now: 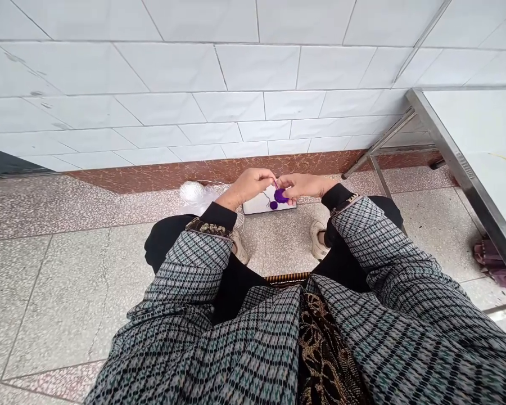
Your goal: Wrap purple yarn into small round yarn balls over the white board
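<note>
Purple crocheted piece (280, 196) sits pinched in the right hand (306, 185), fingers closed on it. Left hand (248, 187) is curled shut beside it, apparently gripping a thin hook, above a white card (263, 203) on the speckled floor (67, 270).

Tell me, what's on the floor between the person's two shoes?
In the head view, between the left shoe and the right shoe there is only bare speckled floor. The white board lies farther out, below the hands.
</note>
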{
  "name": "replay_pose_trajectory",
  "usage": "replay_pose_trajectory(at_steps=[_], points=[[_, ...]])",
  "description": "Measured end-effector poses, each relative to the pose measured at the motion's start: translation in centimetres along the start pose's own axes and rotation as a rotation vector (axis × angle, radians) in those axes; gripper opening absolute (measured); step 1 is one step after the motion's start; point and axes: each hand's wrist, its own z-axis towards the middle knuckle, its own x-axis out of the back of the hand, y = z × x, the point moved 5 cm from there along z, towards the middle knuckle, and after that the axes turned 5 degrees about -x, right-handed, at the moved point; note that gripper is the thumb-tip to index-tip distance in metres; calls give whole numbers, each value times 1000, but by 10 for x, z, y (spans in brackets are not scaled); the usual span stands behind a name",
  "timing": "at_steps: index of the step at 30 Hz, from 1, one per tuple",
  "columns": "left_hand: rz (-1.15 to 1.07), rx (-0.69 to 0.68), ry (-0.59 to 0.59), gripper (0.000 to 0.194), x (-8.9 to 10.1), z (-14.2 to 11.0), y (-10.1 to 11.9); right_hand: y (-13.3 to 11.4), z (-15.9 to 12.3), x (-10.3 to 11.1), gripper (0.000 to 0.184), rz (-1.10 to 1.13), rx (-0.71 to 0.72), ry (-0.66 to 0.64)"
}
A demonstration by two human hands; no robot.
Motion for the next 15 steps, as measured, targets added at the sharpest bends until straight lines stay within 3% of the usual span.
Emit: replay_pose_trajectory(at_steps=[2, 4, 8, 11, 15], points=[[47, 52, 80, 16, 5, 1, -6, -12, -8, -3, 25, 135, 101, -45], [66, 74, 62, 16, 1, 2, -7, -22, -13, 3, 25, 297, 202, 26], [34, -44, -179, 15, -22, -1, 7, -22, -9, 19, 28, 477, 268, 270], [4, -135, -291, 18, -28, -5, 18, -13, 0, 23, 30, 410, 230, 404], [39, -144, -226, 21, -16, -7, 21, -7, 7, 22, 31, 198, 176, 505]])
